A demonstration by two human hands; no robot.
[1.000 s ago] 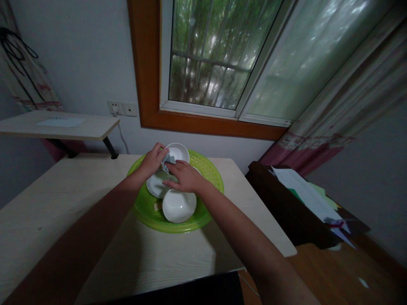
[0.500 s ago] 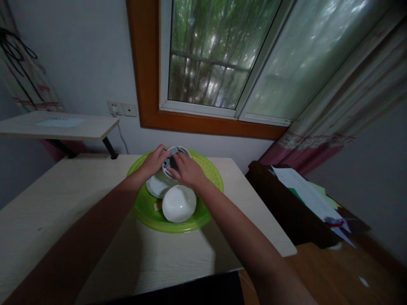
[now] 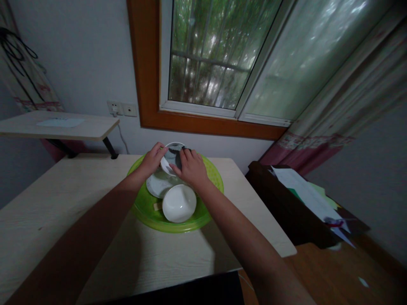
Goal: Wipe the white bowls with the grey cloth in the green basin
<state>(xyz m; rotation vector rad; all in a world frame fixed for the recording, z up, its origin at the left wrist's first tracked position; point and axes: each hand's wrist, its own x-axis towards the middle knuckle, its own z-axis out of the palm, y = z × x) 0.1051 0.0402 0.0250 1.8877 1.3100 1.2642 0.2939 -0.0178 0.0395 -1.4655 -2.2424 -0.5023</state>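
Observation:
My left hand (image 3: 154, 157) grips the left rim of a white bowl (image 3: 165, 167), which is tilted over the far part of a green plastic basin (image 3: 140, 214). My right hand (image 3: 193, 168) presses a dark grey cloth (image 3: 173, 156) against the inside and right edge of that bowl; its fingers are closed over the cloth. Below the held bowl lies a white plate (image 3: 155, 186), partly covered. Another white bowl (image 3: 179, 204) rests in the near part of the basin, beside a small tan piece (image 3: 157, 206) that I cannot make out.
The basin stands on a pale wooden table (image 3: 95, 178) against the wall. A raised shelf (image 3: 92, 127) is at the left. Right of the table, a dark cabinet (image 3: 280, 199) carries papers (image 3: 305, 190). A window (image 3: 216, 63) is behind.
My right hand has shifted right, from inside the bowl towards its right edge, with the cloth. The held bowl has risen slightly and tipped. The rest of the basin's contents stay put.

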